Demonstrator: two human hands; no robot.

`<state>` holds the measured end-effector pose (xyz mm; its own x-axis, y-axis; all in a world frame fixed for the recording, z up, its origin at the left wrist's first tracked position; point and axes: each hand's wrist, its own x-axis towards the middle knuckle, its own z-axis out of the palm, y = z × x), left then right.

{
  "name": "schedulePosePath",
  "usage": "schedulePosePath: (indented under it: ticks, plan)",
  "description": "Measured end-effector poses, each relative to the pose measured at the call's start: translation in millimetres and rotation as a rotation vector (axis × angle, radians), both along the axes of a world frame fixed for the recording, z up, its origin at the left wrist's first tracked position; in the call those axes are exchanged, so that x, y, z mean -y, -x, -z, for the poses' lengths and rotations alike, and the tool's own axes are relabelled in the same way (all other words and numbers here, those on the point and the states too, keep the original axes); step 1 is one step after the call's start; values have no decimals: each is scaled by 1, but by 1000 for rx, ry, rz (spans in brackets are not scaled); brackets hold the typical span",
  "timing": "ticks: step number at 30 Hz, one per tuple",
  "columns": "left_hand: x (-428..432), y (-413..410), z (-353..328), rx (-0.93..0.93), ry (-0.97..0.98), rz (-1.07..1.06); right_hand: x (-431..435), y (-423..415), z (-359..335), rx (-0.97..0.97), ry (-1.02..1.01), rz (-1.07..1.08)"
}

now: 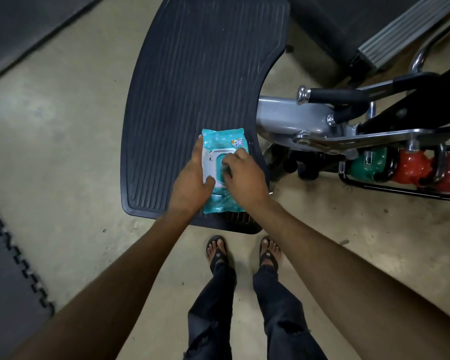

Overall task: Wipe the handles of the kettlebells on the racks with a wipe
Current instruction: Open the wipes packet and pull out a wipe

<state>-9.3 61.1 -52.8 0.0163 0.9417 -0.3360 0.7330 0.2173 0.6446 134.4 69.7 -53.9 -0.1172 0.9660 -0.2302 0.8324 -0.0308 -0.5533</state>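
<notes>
While the left hand point(192, 183) grips the teal plastic wipe pack point(222, 141) steady, the right hand point(244, 175) curls at its lid point(210, 162). Pinching a wipe — unclear.

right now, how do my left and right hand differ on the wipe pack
The left hand grips the wipe pack by its left edge, thumb on the white lid; the right hand comes in from the right. The left hand's fingers lie along the pack; the right hand's fingers curl at the teal opening, grip unclear. Both touch the pack.
</notes>
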Motion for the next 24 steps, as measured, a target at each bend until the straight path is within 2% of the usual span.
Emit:
schedulePosePath:
  ticks: [2, 7, 17, 20, 24]
  plan:
    - [-1, -3, 1, -10, -23, 12, -4, 0, -2, 97, -9, -100]
    - [-3, -4, 5, -72, -38, 28, -12, -2, -6, 105, -3, -69]
    - [-3, -4, 7, -150, -45, 12, -27, 9, -8, 330, 6, -316]
    - [-3, -4, 7, -155, -40, 7, -28, 7, -7, 267, 20, -256]
    - [-5, -3, 7, -173, -42, -3, -28, -6, -7, 85, 54, -142]
